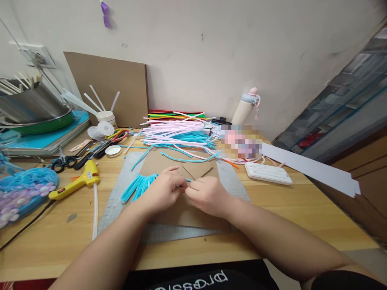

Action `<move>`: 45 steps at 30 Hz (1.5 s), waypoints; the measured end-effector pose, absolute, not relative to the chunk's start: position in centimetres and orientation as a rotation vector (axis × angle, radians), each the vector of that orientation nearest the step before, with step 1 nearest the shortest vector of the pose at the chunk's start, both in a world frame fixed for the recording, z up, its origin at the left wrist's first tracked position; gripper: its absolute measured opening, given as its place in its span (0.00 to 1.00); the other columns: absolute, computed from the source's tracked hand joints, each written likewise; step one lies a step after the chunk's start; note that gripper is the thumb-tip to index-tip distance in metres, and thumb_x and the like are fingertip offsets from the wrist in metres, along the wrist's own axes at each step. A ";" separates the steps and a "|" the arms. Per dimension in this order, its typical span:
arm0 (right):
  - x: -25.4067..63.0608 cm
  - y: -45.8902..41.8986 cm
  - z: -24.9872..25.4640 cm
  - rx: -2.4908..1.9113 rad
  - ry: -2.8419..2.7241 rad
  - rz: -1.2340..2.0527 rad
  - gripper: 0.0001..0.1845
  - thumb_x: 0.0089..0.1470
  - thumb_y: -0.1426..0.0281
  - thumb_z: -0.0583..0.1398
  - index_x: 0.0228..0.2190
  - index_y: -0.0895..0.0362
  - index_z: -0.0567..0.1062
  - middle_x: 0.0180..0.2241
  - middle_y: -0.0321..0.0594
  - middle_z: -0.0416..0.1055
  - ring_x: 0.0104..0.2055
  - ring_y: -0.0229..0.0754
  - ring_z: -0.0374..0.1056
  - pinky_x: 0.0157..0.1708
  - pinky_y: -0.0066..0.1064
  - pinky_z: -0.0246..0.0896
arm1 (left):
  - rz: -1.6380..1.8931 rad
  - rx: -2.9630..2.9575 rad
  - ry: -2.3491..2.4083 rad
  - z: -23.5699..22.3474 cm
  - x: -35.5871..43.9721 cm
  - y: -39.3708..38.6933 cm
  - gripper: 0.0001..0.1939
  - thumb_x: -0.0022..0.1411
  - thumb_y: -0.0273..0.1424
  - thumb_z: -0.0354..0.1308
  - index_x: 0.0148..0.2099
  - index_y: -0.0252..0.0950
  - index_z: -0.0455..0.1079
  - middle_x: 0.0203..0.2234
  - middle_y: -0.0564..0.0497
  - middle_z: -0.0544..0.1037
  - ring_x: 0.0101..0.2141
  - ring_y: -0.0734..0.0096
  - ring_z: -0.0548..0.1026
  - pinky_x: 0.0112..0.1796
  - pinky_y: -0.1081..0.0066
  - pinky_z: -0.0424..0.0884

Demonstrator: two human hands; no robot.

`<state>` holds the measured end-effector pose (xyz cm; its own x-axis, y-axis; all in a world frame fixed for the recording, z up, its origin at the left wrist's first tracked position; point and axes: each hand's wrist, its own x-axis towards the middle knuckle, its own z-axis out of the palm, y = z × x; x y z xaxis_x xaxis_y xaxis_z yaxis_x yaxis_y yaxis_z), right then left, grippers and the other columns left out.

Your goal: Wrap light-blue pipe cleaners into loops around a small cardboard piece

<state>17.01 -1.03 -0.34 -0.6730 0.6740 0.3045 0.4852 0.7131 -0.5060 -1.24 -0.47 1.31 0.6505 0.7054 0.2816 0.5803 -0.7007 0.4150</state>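
Note:
My left hand point(166, 187) and my right hand point(208, 195) meet over a brown cardboard sheet point(187, 213). Both are closed in a pinch on a blue pipe cleaner point(189, 180), of which a short length shows between them. Left of my left hand fans a row of blue pipe-cleaner loops point(134, 187); whether these join the held piece is hidden by the hand. Just behind my fingers lies a small cardboard piece with a pointed end point(198, 169). Under the sheet is a grey cutting mat point(113, 213).
At the back are piled pink and blue pipe cleaners point(178, 133), with a bottle point(243, 106) to their right. A yellow glue gun point(78, 183), scissors point(64, 161) and blue flowered craftwork point(27, 193) lie left. Right sit a white box-shaped device point(268, 173) and a white strip point(311, 167).

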 end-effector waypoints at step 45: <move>17.1 -0.5 -0.3 -1.023 -2.285 1.046 0.07 0.46 0.74 0.55 0.19 0.58 0.62 0.17 0.30 0.55 0.21 0.31 0.50 0.22 0.25 0.41 | 0.570 2.646 1.070 1.5 -1.7 -0.4 0.08 0.56 0.23 0.50 0.31 0.38 0.69 0.26 0.56 0.75 0.30 0.75 0.71 0.53 0.61 0.53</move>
<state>17.09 -0.53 -0.29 -0.6382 0.7664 0.0723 0.4464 0.4450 -0.7763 -1.67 -0.45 1.55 0.6576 0.7045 0.2669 0.6147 -0.7066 0.3506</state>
